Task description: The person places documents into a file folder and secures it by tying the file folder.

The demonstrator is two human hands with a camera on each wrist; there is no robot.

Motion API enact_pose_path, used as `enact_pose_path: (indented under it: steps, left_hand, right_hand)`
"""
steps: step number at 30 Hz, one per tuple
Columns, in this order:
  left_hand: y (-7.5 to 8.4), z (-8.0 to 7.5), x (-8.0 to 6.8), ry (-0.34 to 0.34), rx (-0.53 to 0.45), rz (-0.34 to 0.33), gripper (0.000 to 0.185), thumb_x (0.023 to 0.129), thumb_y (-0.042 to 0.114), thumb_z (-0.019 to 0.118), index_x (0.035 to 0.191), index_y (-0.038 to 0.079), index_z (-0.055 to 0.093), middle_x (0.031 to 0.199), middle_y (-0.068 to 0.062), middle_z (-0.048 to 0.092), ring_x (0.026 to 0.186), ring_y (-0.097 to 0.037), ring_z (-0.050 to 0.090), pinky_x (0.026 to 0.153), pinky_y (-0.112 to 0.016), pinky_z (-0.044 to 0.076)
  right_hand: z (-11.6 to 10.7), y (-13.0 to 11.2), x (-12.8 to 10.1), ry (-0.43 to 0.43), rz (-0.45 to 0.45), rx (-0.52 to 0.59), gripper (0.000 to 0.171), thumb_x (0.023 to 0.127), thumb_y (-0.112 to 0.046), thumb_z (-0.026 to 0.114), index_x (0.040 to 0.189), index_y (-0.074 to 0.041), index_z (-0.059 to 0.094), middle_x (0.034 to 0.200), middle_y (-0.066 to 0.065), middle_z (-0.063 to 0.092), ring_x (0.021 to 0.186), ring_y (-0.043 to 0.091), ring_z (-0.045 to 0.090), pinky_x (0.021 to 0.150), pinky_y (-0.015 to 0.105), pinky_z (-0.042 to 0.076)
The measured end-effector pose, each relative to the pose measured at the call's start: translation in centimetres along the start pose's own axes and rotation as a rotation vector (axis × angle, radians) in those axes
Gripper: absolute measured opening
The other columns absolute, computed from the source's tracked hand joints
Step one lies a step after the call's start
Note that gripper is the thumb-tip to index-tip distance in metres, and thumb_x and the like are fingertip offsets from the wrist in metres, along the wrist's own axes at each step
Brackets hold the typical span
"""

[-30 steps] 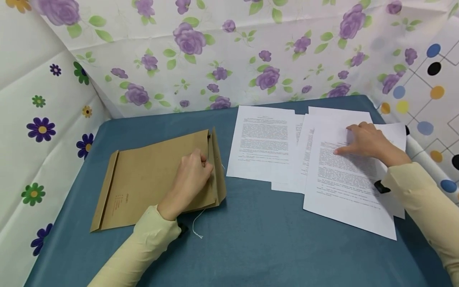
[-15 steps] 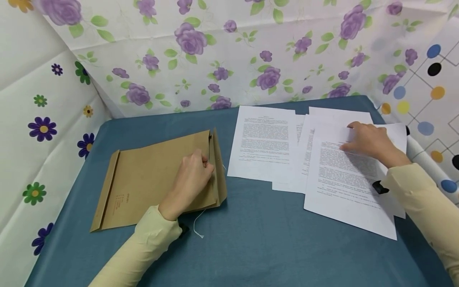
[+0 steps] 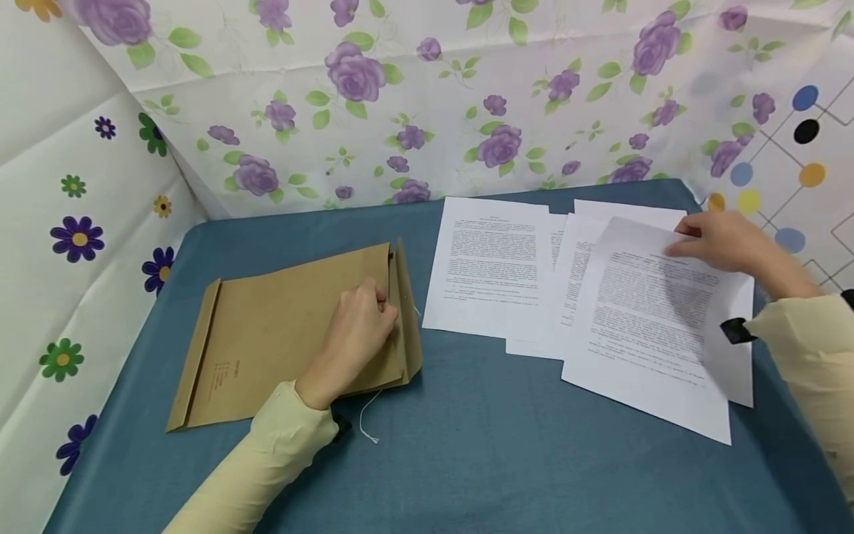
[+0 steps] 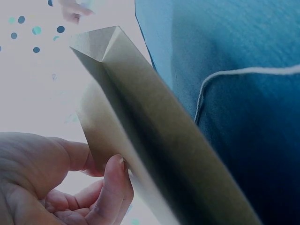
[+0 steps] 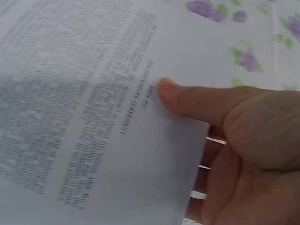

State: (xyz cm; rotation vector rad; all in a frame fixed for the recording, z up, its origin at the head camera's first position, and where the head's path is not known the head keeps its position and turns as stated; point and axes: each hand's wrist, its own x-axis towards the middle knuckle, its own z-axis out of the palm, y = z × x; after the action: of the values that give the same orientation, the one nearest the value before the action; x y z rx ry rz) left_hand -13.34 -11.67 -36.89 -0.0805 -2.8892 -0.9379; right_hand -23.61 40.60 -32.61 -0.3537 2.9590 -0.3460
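A brown paper file envelope (image 3: 287, 326) lies on the left side of the table, its right-hand end open. My left hand (image 3: 353, 330) pinches the upper layer at that opening between thumb and fingers, and the left wrist view shows the mouth (image 4: 140, 122) gaping. White string (image 3: 367, 423) trails from the envelope onto the cloth. At the right, my right hand (image 3: 730, 241) pinches the top edge of a printed sheet (image 3: 657, 334), thumb on the printed face and fingers behind, as the right wrist view shows. The sheet's top is lifted; its lower end lies over other papers.
Several printed sheets (image 3: 490, 274) overlap in the back middle and right of the blue tablecloth (image 3: 480, 430). Behind the table hangs a floral curtain (image 3: 427, 96), with a dotted sheet (image 3: 800, 185) at the right side.
My right hand has moved right and gripped the top sheet's upper edge, raising it off the papers beneath. The left hand and the envelope have stayed in place.
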Motion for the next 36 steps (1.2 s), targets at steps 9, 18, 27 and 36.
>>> enact_pose_path:
  steps: [9,18,27,36]
  left_hand:
    - [-0.1,0.2,0.1,-0.004,-0.004,0.001,0.008,0.088,-0.003,0.057,0.085,0.003,0.054,0.072,-0.008,0.051,0.061,-0.021,0.05,0.053,-0.03,0.039]
    - [-0.1,0.2,0.1,0.003,0.002,0.009,0.009,0.087,-0.003,0.058,0.084,0.004,0.053,0.07,-0.008,0.05,0.06,-0.021,0.049,0.053,-0.031,0.038]
    - [-0.2,0.1,0.0,0.0,-0.008,0.006,0.008,0.087,-0.004,0.056,0.085,0.004,0.053,0.071,-0.008,0.052,0.06,-0.021,0.05,0.053,-0.031,0.039]
    - [-0.3,0.0,0.0,0.002,-0.003,0.003,0.008,0.087,-0.003,0.056,0.086,0.004,0.053,0.071,-0.008,0.052,0.061,-0.021,0.05,0.053,-0.031,0.039]
  right_hand:
    - [-4.9,-1.5,-2.2,-0.074,0.026,0.06,0.025,0.096,-0.013,0.073,0.112,0.005,0.066,0.085,0.014,0.068,0.068,0.026,0.06,0.055,0.031,0.048]
    - [-8.1,-2.6,-3.2,-0.054,0.078,0.148,0.027,0.099,-0.014,0.07,0.109,0.011,0.073,0.088,0.019,0.075,0.066,0.029,0.072,0.055,0.035,0.057]
    - [-9.7,-3.2,-4.0,0.047,-0.013,0.247,0.021,0.098,-0.002,0.067,0.114,0.01,0.073,0.084,0.012,0.076,0.058,0.022,0.072,0.052,0.034,0.058]
    - [-9.6,-2.9,-4.1,0.186,-0.049,0.521,0.045,0.103,-0.008,0.061,0.105,-0.053,0.067,0.081,-0.025,0.07,0.052,0.017,0.07,0.043,0.035,0.054]
